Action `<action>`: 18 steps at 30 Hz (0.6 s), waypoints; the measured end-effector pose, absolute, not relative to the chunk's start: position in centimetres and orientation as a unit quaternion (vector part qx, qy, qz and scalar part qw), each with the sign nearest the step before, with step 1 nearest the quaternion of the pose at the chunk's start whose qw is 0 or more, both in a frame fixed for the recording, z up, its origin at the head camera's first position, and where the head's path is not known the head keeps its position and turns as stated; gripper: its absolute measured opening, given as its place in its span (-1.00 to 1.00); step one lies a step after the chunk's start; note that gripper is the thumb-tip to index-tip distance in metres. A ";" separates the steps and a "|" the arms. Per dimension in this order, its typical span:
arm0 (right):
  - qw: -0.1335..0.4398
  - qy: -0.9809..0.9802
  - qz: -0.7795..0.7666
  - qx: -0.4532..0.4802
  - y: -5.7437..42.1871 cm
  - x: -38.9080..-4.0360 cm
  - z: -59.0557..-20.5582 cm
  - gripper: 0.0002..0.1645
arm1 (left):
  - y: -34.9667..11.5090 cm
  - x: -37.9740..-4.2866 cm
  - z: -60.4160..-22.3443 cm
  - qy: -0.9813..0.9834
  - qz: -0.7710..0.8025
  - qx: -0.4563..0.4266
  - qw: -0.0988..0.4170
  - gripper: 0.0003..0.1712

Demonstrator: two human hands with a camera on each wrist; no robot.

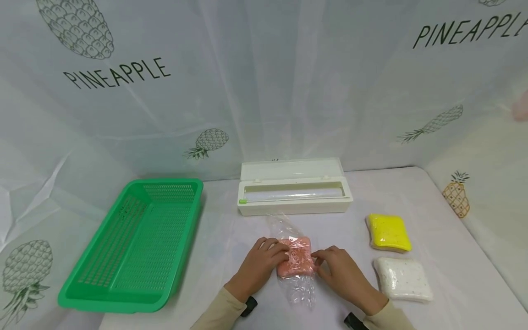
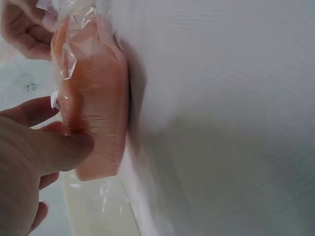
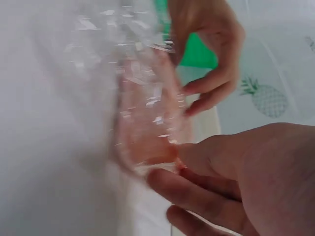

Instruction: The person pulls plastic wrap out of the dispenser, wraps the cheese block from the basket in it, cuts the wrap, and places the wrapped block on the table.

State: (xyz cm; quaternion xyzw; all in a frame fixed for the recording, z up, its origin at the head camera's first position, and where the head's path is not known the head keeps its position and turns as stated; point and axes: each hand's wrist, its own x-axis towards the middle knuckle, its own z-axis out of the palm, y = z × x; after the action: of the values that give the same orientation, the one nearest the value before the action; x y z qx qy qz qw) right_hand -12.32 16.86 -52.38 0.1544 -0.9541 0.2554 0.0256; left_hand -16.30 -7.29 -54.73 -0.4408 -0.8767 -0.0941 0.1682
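A pink block (image 1: pixel 298 259) lies on the table, with clear plastic film (image 1: pixel 300 288) round it and loose film ends sticking out at its near and far sides. My left hand (image 1: pixel 261 263) holds the block's left side, thumb (image 2: pixel 69 152) on its side face and fingertips over the top. On the opposite side, my right hand (image 1: pixel 342 272) pinches the film at the block's edge between thumb and forefinger, as the right wrist view shows. Behind the block stands a white cling film dispenser (image 1: pixel 294 207), its lid raised and a roll (image 1: pixel 293 194) inside.
A green plastic basket (image 1: pixel 144 256) stands on the left. To the right lie a yellow block (image 1: pixel 388 232) and a white block (image 1: pixel 403 278), both with a glossy film surface. A pineapple-print curtain (image 1: pixel 268 91) hangs behind and beside the table.
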 end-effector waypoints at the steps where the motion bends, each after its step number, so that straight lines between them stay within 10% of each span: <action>1: 0.036 -0.954 0.248 0.163 17.0 -12.1 -52.6 -0.64 | -7.4 -16.2 -54.6 -0.878 -0.096 -0.440 0.165 -0.75; 11: 0.080 -0.931 0.166 0.315 17.4 -10.7 -54.7 0.17 | -7.8 -14.1 -54.3 -0.889 -0.058 -0.449 0.072 -0.50; 18: 0.104 -0.907 0.155 0.378 16.6 -10.5 -55.2 -0.09 | -7.6 -13.6 -54.7 -0.887 -0.037 -0.448 0.105 -0.48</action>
State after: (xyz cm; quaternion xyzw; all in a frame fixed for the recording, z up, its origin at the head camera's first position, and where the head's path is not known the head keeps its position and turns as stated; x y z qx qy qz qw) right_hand -10.49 16.62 -55.17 0.3781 -0.9067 0.1552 0.1037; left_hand -13.59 -7.59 -54.67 -0.4476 -0.8873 -0.0372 0.1048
